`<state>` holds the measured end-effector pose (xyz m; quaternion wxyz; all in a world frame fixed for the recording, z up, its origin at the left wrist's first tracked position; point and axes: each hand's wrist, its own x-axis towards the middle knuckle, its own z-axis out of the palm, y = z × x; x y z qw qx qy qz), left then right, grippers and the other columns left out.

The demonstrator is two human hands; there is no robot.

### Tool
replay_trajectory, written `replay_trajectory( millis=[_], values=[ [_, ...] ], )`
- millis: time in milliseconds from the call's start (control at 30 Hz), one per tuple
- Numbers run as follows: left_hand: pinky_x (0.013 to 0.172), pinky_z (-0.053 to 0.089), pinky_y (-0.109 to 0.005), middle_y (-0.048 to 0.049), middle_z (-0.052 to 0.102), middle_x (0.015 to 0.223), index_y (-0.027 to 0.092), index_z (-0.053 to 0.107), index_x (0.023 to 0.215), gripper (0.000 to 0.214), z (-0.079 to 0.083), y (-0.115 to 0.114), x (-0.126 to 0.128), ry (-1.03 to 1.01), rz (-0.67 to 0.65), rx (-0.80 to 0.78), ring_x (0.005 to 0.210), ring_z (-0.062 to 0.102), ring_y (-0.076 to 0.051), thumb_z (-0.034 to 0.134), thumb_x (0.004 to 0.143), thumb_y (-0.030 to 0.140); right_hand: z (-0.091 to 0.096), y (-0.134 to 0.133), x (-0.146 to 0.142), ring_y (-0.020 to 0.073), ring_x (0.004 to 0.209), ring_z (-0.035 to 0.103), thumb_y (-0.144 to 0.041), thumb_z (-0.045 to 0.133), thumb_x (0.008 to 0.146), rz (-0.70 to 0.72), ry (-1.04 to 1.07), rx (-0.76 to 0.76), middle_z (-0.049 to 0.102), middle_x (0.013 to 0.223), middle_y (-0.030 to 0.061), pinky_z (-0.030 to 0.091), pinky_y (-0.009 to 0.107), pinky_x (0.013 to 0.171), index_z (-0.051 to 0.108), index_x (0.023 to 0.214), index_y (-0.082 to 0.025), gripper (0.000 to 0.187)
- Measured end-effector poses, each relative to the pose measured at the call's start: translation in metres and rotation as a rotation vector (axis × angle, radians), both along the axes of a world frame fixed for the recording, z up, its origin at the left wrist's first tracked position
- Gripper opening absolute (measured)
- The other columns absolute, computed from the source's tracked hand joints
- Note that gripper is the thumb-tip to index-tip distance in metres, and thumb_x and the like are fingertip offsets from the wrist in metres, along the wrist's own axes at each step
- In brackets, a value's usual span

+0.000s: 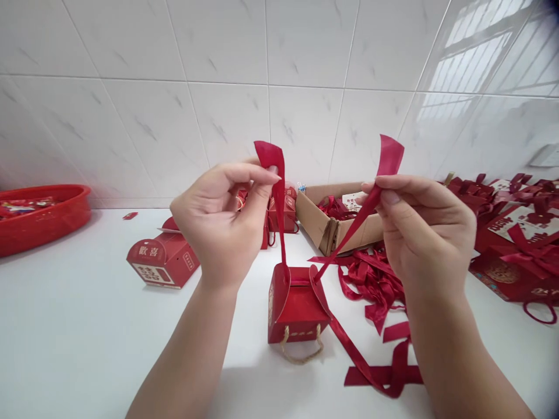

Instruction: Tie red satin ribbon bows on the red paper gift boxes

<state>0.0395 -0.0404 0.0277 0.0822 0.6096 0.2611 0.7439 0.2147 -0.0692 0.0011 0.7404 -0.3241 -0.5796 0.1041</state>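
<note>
A small red gift box with a twisted rope handle sits upright on the white table, its two curved flaps rising at the top. From these flaps a red ribbon runs up in two strands, forming a V. My left hand pinches the left strand near its end, between thumb and forefinger. The right strand's end is pinched in my right hand, with a short tail sticking up above the fingers. Both strands look fairly taut. Another length of ribbon trails from the box's right side across the table.
A heap of loose red ribbons lies to the right. Behind it stands an open cardboard box. Finished-looking red boxes with bows crowd the far right. Another red box and a red basin are at left, before a tiled wall.
</note>
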Motion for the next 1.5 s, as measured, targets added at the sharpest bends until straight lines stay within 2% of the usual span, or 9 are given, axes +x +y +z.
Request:
replay_trajectory(
  millis=[167, 433, 600, 700, 833, 1067, 1233, 1400, 1500],
  values=[
    [0.072, 0.057, -0.029, 0.0022, 0.067, 0.082, 0.023, 0.063, 0.070, 0.011, -0.002, 0.002, 0.005, 0.018, -0.037, 0.012, 0.079, 0.066, -0.013, 0.067, 0.075, 0.014, 0.000, -0.001, 0.001, 0.0185, 0.096, 0.065, -0.024, 0.057, 0.086, 0.015, 0.005, -0.026, 0.067, 0.095, 0.0008, 0.056, 0.036, 0.086, 0.063, 0.101, -0.029, 0.016],
    [0.071, 0.057, -0.027, 0.0014, 0.063, 0.093, 0.021, 0.045, 0.071, 0.028, 0.000, 0.002, 0.009, 0.028, -0.262, -0.115, 0.070, 0.065, -0.009, 0.071, 0.070, 0.012, -0.002, 0.001, -0.003, 0.0166, 0.085, 0.067, -0.024, 0.058, 0.085, 0.135, -0.050, -0.155, 0.069, 0.090, 0.0006, 0.058, 0.032, 0.077, 0.047, 0.128, -0.030, 0.045],
    [0.070, 0.057, -0.025, 0.0020, 0.062, 0.093, 0.023, 0.040, 0.079, 0.034, -0.001, 0.005, 0.008, 0.077, -0.481, -0.251, 0.063, 0.063, -0.006, 0.071, 0.070, 0.011, -0.004, 0.007, -0.007, 0.0169, 0.081, 0.068, -0.024, 0.062, 0.082, 0.295, -0.049, -0.267, 0.071, 0.090, 0.0037, 0.059, 0.032, 0.072, 0.061, 0.112, -0.022, 0.031],
    [0.066, 0.056, -0.025, 0.0002, 0.062, 0.098, 0.024, 0.037, 0.086, 0.042, -0.004, 0.007, 0.009, 0.126, -0.539, -0.367, 0.062, 0.063, -0.007, 0.072, 0.068, 0.011, -0.004, 0.011, -0.009, 0.0172, 0.081, 0.068, -0.024, 0.063, 0.080, 0.348, -0.068, -0.299, 0.072, 0.088, 0.0041, 0.058, 0.030, 0.070, 0.069, 0.097, -0.019, 0.018],
    [0.064, 0.055, -0.025, -0.0032, 0.060, 0.105, 0.024, 0.034, 0.093, 0.048, -0.007, 0.011, 0.011, 0.166, -0.554, -0.468, 0.066, 0.066, -0.009, 0.072, 0.067, 0.013, -0.005, 0.013, -0.007, 0.0147, 0.075, 0.065, -0.021, 0.060, 0.081, 0.342, -0.103, -0.327, 0.070, 0.080, 0.0017, 0.054, 0.026, 0.065, 0.072, 0.090, -0.020, 0.015],
    [0.055, 0.051, -0.019, -0.0006, 0.062, 0.091, 0.024, 0.034, 0.104, 0.053, -0.006, 0.013, 0.010, 0.256, -0.520, -0.516, 0.066, 0.063, -0.009, 0.072, 0.068, 0.016, -0.002, 0.010, -0.005, 0.0085, 0.051, 0.053, -0.037, 0.060, 0.083, 0.432, -0.188, -0.442, 0.055, 0.056, -0.0027, 0.041, 0.020, 0.047, 0.066, 0.076, -0.017, 0.022],
    [0.060, 0.054, -0.023, 0.0025, 0.060, 0.080, 0.025, 0.037, 0.107, 0.050, -0.011, 0.015, 0.014, 0.323, -0.442, -0.427, 0.069, 0.064, -0.011, 0.068, 0.070, 0.013, -0.003, 0.016, -0.007, 0.0094, 0.055, 0.057, -0.042, 0.058, 0.084, 0.477, -0.127, -0.509, 0.059, 0.062, -0.0012, 0.045, 0.021, 0.051, 0.064, 0.077, -0.018, 0.026],
    [0.066, 0.055, -0.026, 0.0027, 0.060, 0.079, 0.023, 0.043, 0.108, 0.045, -0.011, 0.015, 0.013, 0.392, -0.376, -0.329, 0.072, 0.064, -0.013, 0.066, 0.071, 0.013, -0.008, 0.025, -0.002, 0.0083, 0.057, 0.059, -0.037, 0.065, 0.080, 0.719, 0.008, -0.595, 0.062, 0.070, -0.0025, 0.048, 0.023, 0.058, 0.064, 0.083, -0.020, 0.017],
    [0.067, 0.055, -0.026, 0.0023, 0.059, 0.078, 0.022, 0.046, 0.106, 0.041, -0.011, 0.016, 0.012, 0.433, -0.364, -0.299, 0.072, 0.063, -0.012, 0.065, 0.072, 0.013, -0.009, 0.029, 0.000, 0.0073, 0.054, 0.058, -0.035, 0.066, 0.080, 0.767, 0.056, -0.608, 0.062, 0.069, -0.0026, 0.048, 0.021, 0.055, 0.065, 0.085, -0.020, 0.016]
  ],
)
